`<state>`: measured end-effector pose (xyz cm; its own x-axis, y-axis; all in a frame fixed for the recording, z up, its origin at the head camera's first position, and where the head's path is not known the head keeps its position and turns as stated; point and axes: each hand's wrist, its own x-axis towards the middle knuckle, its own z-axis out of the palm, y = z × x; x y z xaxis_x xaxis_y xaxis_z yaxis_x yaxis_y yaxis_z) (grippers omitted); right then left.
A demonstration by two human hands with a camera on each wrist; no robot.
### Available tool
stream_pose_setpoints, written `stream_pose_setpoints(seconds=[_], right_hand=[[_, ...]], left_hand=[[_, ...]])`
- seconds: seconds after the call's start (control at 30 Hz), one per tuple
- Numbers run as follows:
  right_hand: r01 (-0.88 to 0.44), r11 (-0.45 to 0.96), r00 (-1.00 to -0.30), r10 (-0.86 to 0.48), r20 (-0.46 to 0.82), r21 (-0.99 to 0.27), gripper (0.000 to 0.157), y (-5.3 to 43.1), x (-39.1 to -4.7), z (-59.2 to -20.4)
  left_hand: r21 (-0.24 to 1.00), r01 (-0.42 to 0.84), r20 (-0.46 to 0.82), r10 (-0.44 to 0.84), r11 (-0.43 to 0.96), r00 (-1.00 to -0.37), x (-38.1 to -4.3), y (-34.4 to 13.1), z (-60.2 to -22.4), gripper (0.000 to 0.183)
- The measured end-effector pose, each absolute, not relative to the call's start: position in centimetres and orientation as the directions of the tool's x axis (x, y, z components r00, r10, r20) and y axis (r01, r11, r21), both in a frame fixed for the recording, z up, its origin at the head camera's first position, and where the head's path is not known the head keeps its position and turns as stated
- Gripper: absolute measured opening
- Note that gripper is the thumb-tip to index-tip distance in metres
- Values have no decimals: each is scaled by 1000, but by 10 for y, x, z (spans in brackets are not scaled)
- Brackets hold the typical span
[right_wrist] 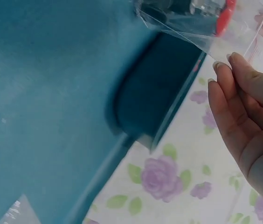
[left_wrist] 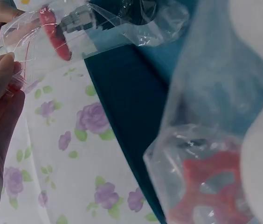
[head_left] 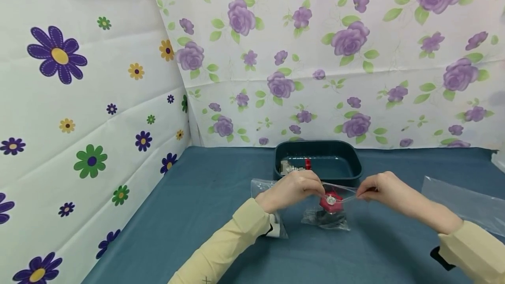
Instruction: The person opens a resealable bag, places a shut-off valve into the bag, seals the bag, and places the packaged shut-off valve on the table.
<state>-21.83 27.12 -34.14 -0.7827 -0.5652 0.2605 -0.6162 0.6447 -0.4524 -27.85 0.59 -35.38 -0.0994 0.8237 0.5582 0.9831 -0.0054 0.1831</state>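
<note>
Between the two hands hangs a clear zip bag [head_left: 315, 216] holding a valve with a red handwheel [head_left: 331, 203] and a dark lower body. My left hand [head_left: 296, 187] pinches the bag's top edge on the left, thumb against the fingers. At the opposite end of that edge, my right hand [head_left: 380, 187] pinches the plastic between thumb and fingertips; the right wrist view shows this right hand [right_wrist: 252, 109] up close. A second clear bag [head_left: 263, 184] lies beneath my left wrist, partly hidden, with a red handwheel [left_wrist: 211, 186] inside.
A dark teal tray [head_left: 357, 161] stands at the back against the floral cloth, with a metal valve [head_left: 287, 168] with a red handle at its left. Another clear bag [head_left: 461, 196] lies flat on the blue tablecloth [head_left: 177, 214] at right.
</note>
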Motion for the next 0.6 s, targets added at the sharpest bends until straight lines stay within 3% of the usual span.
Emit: stream_pose_setpoints(seconds=[0.23, 0.6], right_hand=[[-662, 647, -749, -565, 346, -379, 19, 268, -216, -327], [-717, 619, -692, -581, 427, -321, 26, 264, -210, -310]], left_hand=[[198, 980, 602, 792, -17, -107, -281, 2, -345, 10], [62, 998, 622, 783, -20, -23, -280, -8, -328, 8]])
